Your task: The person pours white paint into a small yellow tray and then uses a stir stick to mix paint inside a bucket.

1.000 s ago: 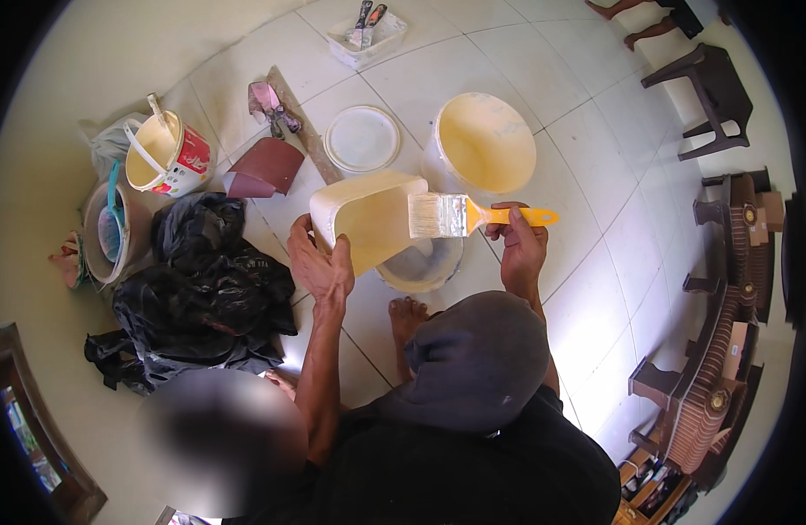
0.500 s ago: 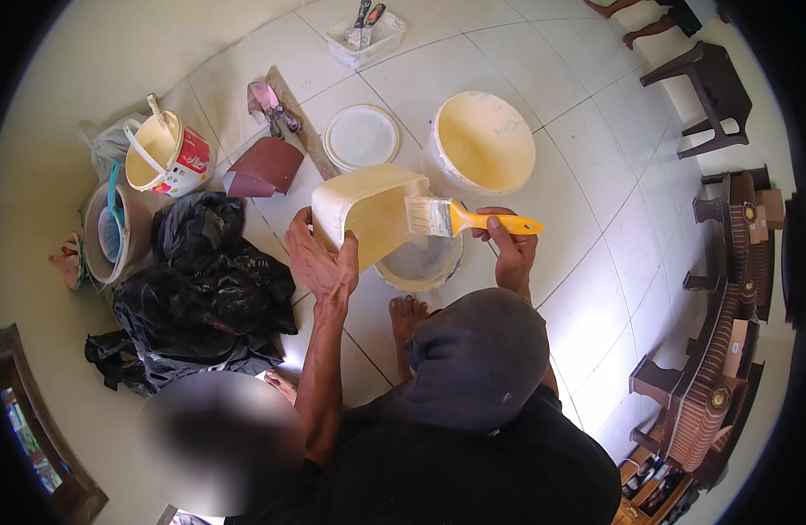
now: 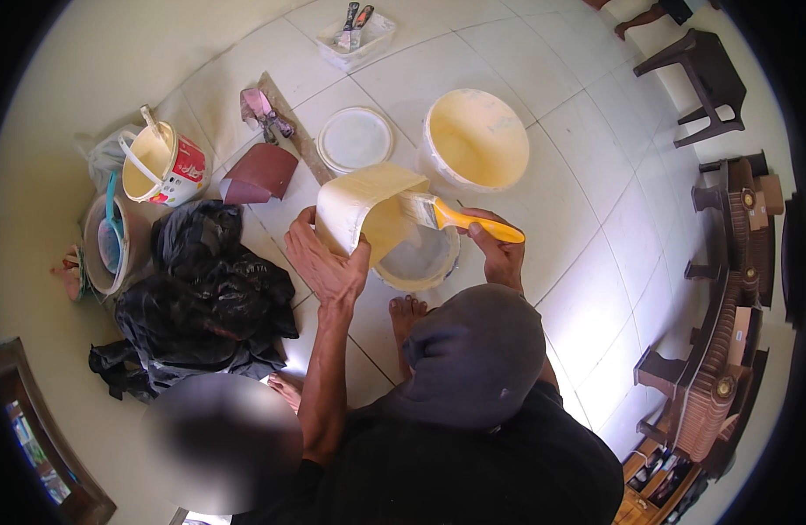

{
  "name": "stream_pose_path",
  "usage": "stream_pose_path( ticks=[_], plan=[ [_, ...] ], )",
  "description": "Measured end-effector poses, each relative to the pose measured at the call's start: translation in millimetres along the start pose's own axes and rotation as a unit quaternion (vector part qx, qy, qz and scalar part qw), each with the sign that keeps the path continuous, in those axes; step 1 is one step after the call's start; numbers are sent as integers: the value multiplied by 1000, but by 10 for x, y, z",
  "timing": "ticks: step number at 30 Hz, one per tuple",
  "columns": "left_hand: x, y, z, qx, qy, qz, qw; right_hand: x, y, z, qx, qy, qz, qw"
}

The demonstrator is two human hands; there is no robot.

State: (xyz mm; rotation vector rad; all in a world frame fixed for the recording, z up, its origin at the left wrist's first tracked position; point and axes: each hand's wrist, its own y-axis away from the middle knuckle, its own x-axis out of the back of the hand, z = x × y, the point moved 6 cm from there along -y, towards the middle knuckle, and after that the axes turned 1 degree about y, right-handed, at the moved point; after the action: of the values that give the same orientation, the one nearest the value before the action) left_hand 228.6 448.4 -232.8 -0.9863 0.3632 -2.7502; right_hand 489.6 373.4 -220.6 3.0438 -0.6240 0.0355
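My left hand (image 3: 327,262) grips the side of a cream-coated rectangular tub (image 3: 365,182), fingers outside and thumb at the rim. The tub is tilted, its opening toward the right. My right hand (image 3: 497,255) is closed around the yellow handle of a paintbrush (image 3: 483,226). The brush's pale bristles reach inside the tub, apparently against its inner wall. Below the tub, a round, shallow-looking container (image 3: 420,265) with a greyish inside stands on the floor, partly covered by the tub. A large cream-smeared bucket (image 3: 477,144) stands just beyond the brush.
A white lid (image 3: 355,140), brown sandpaper (image 3: 261,172) and pinkish scrapers (image 3: 261,112) lie ahead. Paint buckets (image 3: 182,171) and black sheeting (image 3: 215,289) line the left. A tool tray (image 3: 359,48) stands far off; a dark stool (image 3: 714,80) and brown sofa (image 3: 714,385) stand right.
My right hand has moved slightly left and down, taking the brush head from the tub's opening to inside it. The tub has turned a little in my left hand.
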Motion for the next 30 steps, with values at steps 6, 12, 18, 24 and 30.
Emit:
stream_pose_path(
  ticks=[6, 12, 18, 24, 30],
  plan=[
    [-3, 5, 150, -30, -9, 2, 999, -19, -3, 41, 10, 11, -11, 1000],
    [-14, 12, 300, -53, 18, -8, 998, -28, -3, 117, 1, 26, -23, 999],
    [-77, 58, 428, -64, 40, -35, 997, -6, 33, 167, -13, 35, -18, 999],
    [-142, 122, 605, -89, 24, -59, 994, -16, 53, 186, 0, 15, -22, 1000],
    [-247, 247, 641, -88, 42, -89, 991, -2, 83, 365, 1, 10, -3, 1000]
  ],
)
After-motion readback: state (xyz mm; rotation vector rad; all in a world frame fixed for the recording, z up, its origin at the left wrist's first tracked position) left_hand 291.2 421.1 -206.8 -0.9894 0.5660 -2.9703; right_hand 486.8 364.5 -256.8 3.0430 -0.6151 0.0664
